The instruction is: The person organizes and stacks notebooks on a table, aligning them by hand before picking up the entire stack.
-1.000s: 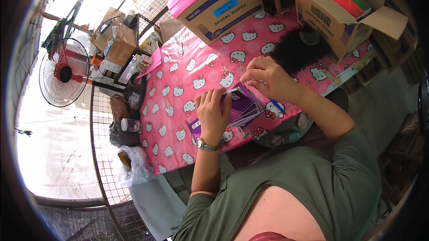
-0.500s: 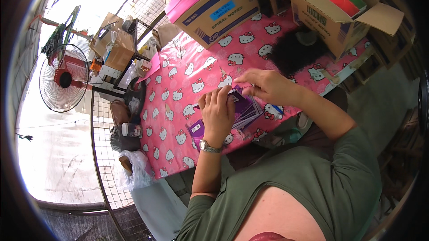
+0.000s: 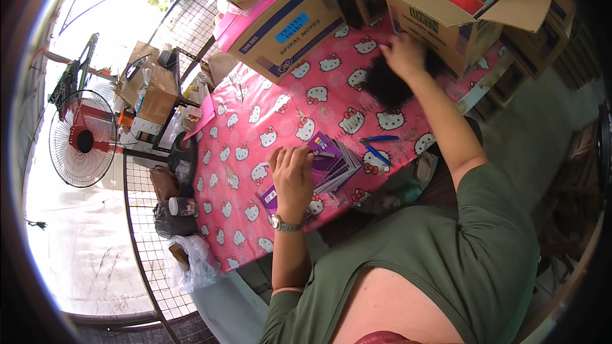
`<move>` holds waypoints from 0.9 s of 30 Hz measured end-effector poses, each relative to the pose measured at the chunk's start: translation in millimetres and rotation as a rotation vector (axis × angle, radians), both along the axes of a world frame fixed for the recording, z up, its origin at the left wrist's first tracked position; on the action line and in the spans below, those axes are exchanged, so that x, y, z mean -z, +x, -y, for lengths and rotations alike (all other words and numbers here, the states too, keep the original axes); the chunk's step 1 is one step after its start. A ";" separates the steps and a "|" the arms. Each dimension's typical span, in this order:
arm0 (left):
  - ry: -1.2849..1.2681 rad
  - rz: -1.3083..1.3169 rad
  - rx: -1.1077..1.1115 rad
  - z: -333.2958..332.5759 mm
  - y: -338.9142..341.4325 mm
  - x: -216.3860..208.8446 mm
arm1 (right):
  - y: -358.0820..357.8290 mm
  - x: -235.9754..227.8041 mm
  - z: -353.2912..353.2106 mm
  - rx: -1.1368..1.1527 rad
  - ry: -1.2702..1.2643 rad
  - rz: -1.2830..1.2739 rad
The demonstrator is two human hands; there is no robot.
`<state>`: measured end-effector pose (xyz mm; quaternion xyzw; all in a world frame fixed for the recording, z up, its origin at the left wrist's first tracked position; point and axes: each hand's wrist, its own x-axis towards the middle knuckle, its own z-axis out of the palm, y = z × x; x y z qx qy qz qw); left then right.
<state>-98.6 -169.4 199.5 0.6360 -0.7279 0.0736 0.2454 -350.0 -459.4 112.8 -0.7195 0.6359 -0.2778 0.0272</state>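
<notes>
My left hand point(image 3: 293, 168), with a watch at the wrist, is over the near part of the table. Its fingers are curled together, and whatever they may hold is hidden beneath them. Right beside it lies a fanned stack of purple notebooks point(image 3: 336, 164), and another purple notebook point(image 3: 270, 198) shows below the hand. Farther off, my right hand point(image 3: 406, 56) reaches to a bristly black heap point(image 3: 389, 82) of thin strands. Motion smears those fingers. Blue-handled pliers point(image 3: 377, 139) rest to the right of the stack.
Cardboard boxes point(image 3: 287, 35) line the far edge; an open box point(image 3: 440, 41) contains colourful notebooks. A patterned pink cloth point(image 3: 245, 181) covers the table. To the left stand a fan point(image 3: 84, 140), a jar point(image 3: 183, 206) and a plastic bag point(image 3: 194, 261).
My right hand has left the notebooks and moved up and away to the black heap. The pliers now show fully. My left hand stays by the stack, and the view has shifted slightly.
</notes>
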 end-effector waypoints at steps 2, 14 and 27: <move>-0.019 0.063 -0.097 -4.3 -3.2 -0.2 | -29.0 44.6 15.9 0.161 -0.070 -0.190; -0.083 -0.104 -0.091 -5.5 -3.1 -3.2 | 65.4 -107.4 -98.5 -1.693 0.985 0.655; -0.055 -0.160 -0.080 -6.5 -1.6 -8.1 | 88.7 -114.4 -102.0 -1.612 1.105 0.444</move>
